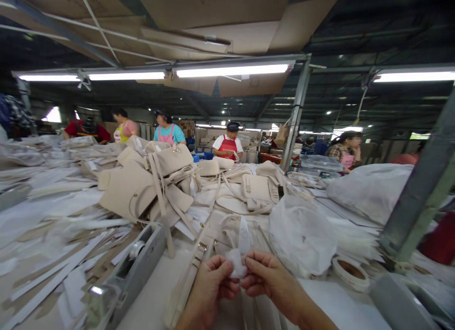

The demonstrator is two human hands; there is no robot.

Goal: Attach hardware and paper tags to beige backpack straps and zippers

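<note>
Spread beneath and around the hands point(213, 279), a broad pale counter point(152, 292), mostly covered. Under and just beyond them, a beige leather-like bag point(215, 226) with long straps and gold-coloured buckles. To their left, a grey box-shaped tape dispenser point(124, 278); farther left, a loose scatter of long white and brown strips point(71, 263). Ahead and leftward, a tall heap of beige handbags point(170, 160). To their right, a crumpled translucent white plastic bag point(302, 235), a white tape roll with a brown core point(350, 283) and a second grey dispenser point(394, 297).

Left hand point(212, 281) and right hand point(266, 274) pinch white wrapping point(236, 262).
</note>
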